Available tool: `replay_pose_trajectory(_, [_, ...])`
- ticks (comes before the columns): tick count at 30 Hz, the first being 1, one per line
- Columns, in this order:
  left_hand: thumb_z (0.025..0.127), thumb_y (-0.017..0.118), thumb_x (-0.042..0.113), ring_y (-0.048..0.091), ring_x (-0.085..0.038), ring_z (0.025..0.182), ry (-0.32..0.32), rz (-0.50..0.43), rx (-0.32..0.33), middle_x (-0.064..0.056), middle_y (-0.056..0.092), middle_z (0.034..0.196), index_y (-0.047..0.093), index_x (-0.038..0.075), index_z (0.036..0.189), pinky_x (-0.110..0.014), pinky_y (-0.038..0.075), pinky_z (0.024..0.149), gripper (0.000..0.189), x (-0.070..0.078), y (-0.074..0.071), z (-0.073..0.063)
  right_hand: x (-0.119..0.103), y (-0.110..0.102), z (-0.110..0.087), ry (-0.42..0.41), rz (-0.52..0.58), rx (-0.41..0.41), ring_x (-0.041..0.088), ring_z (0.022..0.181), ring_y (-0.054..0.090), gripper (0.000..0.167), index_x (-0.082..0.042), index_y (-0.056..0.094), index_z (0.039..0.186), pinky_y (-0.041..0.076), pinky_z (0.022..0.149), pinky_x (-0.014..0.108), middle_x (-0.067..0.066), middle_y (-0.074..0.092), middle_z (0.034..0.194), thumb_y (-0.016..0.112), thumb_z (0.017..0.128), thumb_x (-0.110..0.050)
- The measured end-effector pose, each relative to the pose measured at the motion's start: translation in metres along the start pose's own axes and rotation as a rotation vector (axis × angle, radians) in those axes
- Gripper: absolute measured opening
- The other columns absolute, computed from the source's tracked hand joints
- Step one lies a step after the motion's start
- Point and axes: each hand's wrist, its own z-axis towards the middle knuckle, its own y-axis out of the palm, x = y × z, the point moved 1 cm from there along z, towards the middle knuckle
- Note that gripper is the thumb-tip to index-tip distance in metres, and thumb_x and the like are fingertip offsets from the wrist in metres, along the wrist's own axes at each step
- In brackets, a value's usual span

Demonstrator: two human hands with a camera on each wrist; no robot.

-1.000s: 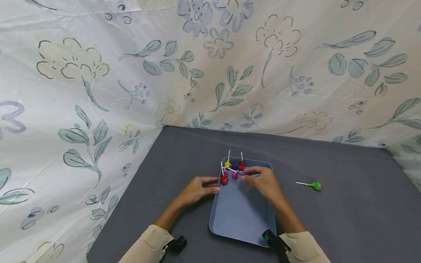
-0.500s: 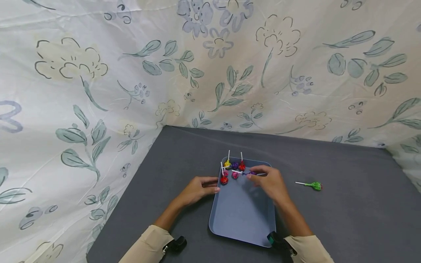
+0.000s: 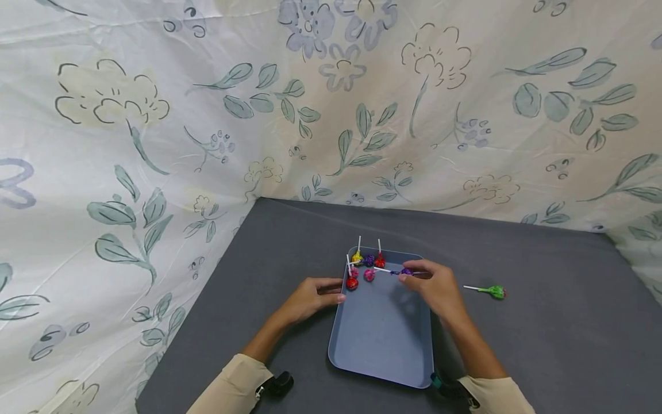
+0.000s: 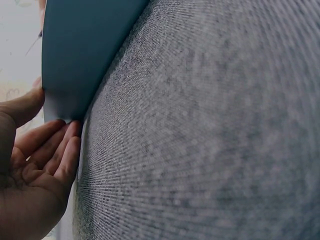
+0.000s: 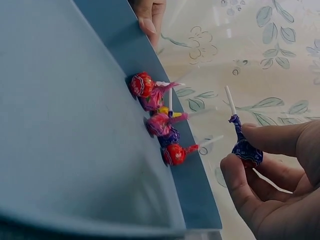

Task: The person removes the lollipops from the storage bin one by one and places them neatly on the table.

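My right hand [image 3: 437, 290] pinches a purple-wrapped lollipop [image 5: 247, 153] between thumb and fingers, above the right side of a blue-grey tray [image 3: 380, 333]. The lollipop's white stick points left in the head view. At the tray's left edge, my left hand [image 3: 305, 302] holds the wall, thumb at the rim and fingers against the outside. Toward the far left corner inside the tray lie a yellow lollipop [image 3: 357, 260], another purple lollipop [image 3: 369, 260], a red lollipop [image 3: 380, 263], a second red lollipop [image 3: 352, 283] and two pink lollipops, one of them the nearer pink lollipop [image 3: 369, 275].
A green lollipop [image 3: 497, 292] lies on the dark grey cloth [image 3: 548, 333] to the right of the tray, stick pointing left. Floral fabric [image 3: 331, 115] hangs behind and beside the table.
My right hand has moved right with the purple lollipop, away from the cluster in the tray. My left hand stays at the tray's edge.
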Motion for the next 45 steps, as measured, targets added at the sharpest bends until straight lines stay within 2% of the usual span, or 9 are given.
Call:
replay_pose_trajectory(3, [0.099, 0.078, 0.028, 0.069, -0.029, 0.127, 0.002, 0.002, -0.004, -0.018, 0.065, 0.145, 0.064, 0.001, 0.144, -0.041, 0.057, 0.104, 0.054, 0.0, 0.0, -0.001, 0.002, -0.005, -0.002, -0.004, -0.016, 0.013, 0.025, 0.1, 0.073, 0.041, -0.001, 0.073, 0.131, 0.058, 0.083, 0.03, 0.017, 0.074, 0.12, 0.081, 0.096, -0.022])
replay_pose_trajectory(9, [0.099, 0.079, 0.027, 0.069, -0.03, 0.127, 0.002, 0.005, -0.006, -0.018, 0.065, 0.145, 0.064, 0.001, 0.144, -0.04, 0.057, 0.103, 0.054, 0.0, 0.0, -0.001, 0.006, -0.015, -0.005, 0.003, -0.014, 0.03, 0.029, 0.103, 0.076, 0.042, -0.003, 0.073, 0.132, 0.062, 0.091, 0.035, 0.017, 0.075, 0.121, 0.081, 0.097, -0.026])
replay_pose_trajectory(15, [0.099, 0.079, 0.028, 0.069, -0.029, 0.127, 0.001, 0.007, -0.002, -0.017, 0.065, 0.145, 0.065, 0.002, 0.144, -0.041, 0.057, 0.104, 0.054, -0.001, 0.0, -0.001, 0.012, -0.024, -0.009, 0.009, -0.014, 0.053, 0.015, 0.094, 0.072, 0.044, -0.002, 0.074, 0.13, 0.057, 0.081, 0.019, 0.015, 0.075, 0.119, 0.083, 0.096, -0.028])
replay_pose_trajectory(20, [0.099, 0.079, 0.028, 0.069, -0.03, 0.126, 0.006, 0.009, -0.002, -0.018, 0.065, 0.145, 0.065, 0.001, 0.143, -0.041, 0.057, 0.103, 0.054, -0.001, 0.0, -0.001, 0.017, -0.033, -0.013, 0.012, -0.033, 0.047, 0.019, 0.101, 0.07, 0.047, -0.002, 0.071, 0.133, 0.053, 0.082, 0.014, 0.016, 0.072, 0.124, 0.08, 0.098, -0.032])
replay_pose_trajectory(25, [0.099, 0.079, 0.029, 0.069, -0.029, 0.126, 0.003, 0.006, 0.0, -0.017, 0.066, 0.145, 0.065, 0.002, 0.144, -0.042, 0.057, 0.104, 0.054, 0.0, -0.001, -0.001, 0.021, -0.041, -0.017, 0.034, -0.061, 0.042, 0.025, 0.108, 0.067, 0.049, -0.002, 0.069, 0.135, 0.053, 0.084, 0.018, 0.017, 0.07, 0.128, 0.079, 0.099, -0.034])
replay_pose_trajectory(29, [0.099, 0.079, 0.029, 0.069, -0.029, 0.126, 0.003, 0.006, 0.0, -0.017, 0.066, 0.145, 0.065, 0.002, 0.144, -0.043, 0.057, 0.104, 0.054, 0.0, 0.0, 0.0, 0.026, -0.048, -0.019, 0.061, -0.071, 0.038, 0.024, 0.106, 0.07, 0.053, -0.003, 0.069, 0.137, 0.056, 0.087, 0.024, 0.018, 0.07, 0.129, 0.078, 0.099, -0.037])
replay_pose_trajectory(33, [0.099, 0.079, 0.029, 0.07, -0.028, 0.126, 0.004, 0.0, 0.002, -0.017, 0.066, 0.144, 0.065, 0.002, 0.144, -0.042, 0.057, 0.104, 0.054, 0.0, 0.0, 0.0, 0.031, -0.055, -0.02, 0.07, -0.079, 0.056, 0.017, 0.099, 0.073, 0.055, -0.004, 0.069, 0.138, 0.057, 0.084, 0.024, 0.016, 0.073, 0.127, 0.08, 0.097, -0.039])
replay_pose_trajectory(39, [0.098, 0.079, 0.028, 0.07, -0.028, 0.126, 0.007, -0.007, 0.0, -0.017, 0.066, 0.144, 0.065, 0.001, 0.143, -0.041, 0.057, 0.104, 0.054, -0.001, 0.0, 0.0, 0.039, -0.065, -0.023, 0.08, -0.088, 0.092, 0.003, 0.091, 0.068, 0.055, -0.003, 0.072, 0.134, 0.054, 0.077, 0.019, 0.014, 0.075, 0.123, 0.083, 0.094, -0.04])
replay_pose_trajectory(45, [0.099, 0.079, 0.028, 0.069, -0.028, 0.126, 0.006, -0.014, 0.003, -0.017, 0.066, 0.144, 0.065, 0.001, 0.143, -0.042, 0.057, 0.104, 0.054, -0.001, 0.0, 0.0, 0.051, -0.075, -0.025, 0.071, -0.053, 0.096, 0.004, 0.087, 0.071, 0.054, 0.001, 0.07, 0.135, 0.057, 0.075, 0.021, 0.01, 0.076, 0.115, 0.083, 0.095, -0.033])
